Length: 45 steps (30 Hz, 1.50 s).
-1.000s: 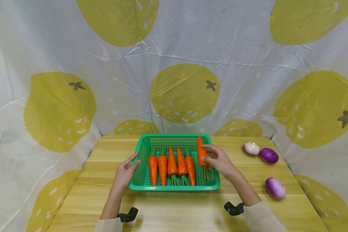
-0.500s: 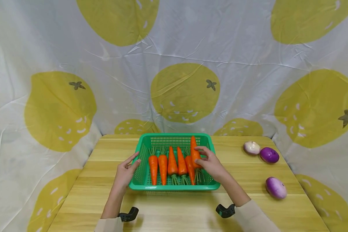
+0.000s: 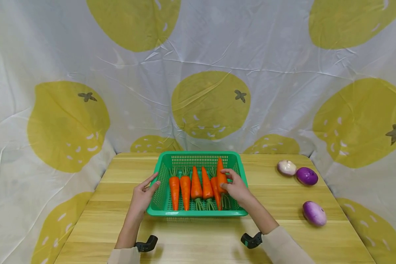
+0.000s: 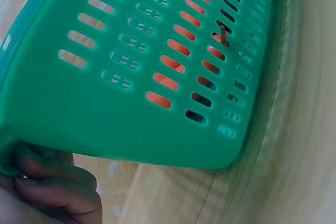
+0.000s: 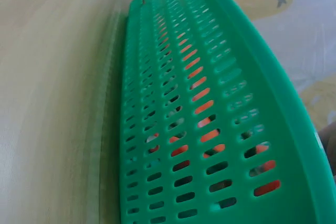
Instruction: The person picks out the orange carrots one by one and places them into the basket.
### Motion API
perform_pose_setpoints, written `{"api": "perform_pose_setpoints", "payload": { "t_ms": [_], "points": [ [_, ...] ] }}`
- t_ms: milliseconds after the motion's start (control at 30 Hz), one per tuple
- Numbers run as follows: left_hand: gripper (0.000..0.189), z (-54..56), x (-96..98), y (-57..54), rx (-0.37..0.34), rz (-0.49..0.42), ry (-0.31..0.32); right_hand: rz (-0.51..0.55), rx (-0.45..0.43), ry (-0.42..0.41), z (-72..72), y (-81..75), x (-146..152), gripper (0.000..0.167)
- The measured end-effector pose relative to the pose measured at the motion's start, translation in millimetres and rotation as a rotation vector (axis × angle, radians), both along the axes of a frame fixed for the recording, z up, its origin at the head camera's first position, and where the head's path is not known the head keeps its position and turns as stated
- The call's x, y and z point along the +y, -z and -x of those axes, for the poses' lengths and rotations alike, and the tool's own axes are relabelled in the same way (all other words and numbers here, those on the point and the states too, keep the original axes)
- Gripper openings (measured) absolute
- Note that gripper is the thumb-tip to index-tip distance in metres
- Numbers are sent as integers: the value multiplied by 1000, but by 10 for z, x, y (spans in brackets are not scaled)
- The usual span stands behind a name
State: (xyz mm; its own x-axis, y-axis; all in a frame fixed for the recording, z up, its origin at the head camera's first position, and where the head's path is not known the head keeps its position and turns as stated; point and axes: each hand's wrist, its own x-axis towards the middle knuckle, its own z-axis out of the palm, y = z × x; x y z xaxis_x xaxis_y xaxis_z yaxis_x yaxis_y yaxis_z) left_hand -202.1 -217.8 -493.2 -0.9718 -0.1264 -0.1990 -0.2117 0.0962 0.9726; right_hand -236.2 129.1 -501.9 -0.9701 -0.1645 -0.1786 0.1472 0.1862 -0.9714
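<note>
A green perforated plastic basket holds a side-by-side row of orange carrots with green stems, some pointing away and others toward me. My left hand grips the basket's left rim; in the left wrist view, its curled fingers show under the rim. With thumb and fingers, my right hand pinches the rightmost carrot, tip away from me and stems toward me. That carrot partly covers its left neighbour. In the right wrist view, the basket wall hides most of the right hand.
On the wooden table, right of the basket, lie a whitish round vegetable, a purple one beside it and a purple-white one nearer me. A lemon-print cloth hangs behind the table.
My right hand has moved the carrot left from the basket's right side to the end of the row, then slightly nearer me. The left hand stays at the rim.
</note>
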Motion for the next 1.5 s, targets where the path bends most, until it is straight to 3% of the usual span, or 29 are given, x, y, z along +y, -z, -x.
{"api": "perform_pose_setpoints", "payload": {
  "t_ms": [400, 767, 867, 1100, 1267, 1500],
  "points": [
    [50, -34, 41, -56, 2, -21, 8, -171, 8, 36, 0, 10, -28, 49],
    [50, -37, 50, -67, 4, -1, 8, -191, -3, 70, -57, -26, -37, 44],
    [49, -11, 36, -24, 2, 4, 5, -183, -2, 74, -76, -45, -35, 44],
    [50, 83, -27, 213, 19, 18, -20, -70, 18, 41, -86, -83, 49, 44],
    [50, 96, -48, 260, 76, 116, -10, 10, 55, 13, -84, -165, 211, 44],
    [57, 72, -143, 186, 107, 363, 68, 40, 126, 3, -114, -266, 536, 43]
  ]
}}
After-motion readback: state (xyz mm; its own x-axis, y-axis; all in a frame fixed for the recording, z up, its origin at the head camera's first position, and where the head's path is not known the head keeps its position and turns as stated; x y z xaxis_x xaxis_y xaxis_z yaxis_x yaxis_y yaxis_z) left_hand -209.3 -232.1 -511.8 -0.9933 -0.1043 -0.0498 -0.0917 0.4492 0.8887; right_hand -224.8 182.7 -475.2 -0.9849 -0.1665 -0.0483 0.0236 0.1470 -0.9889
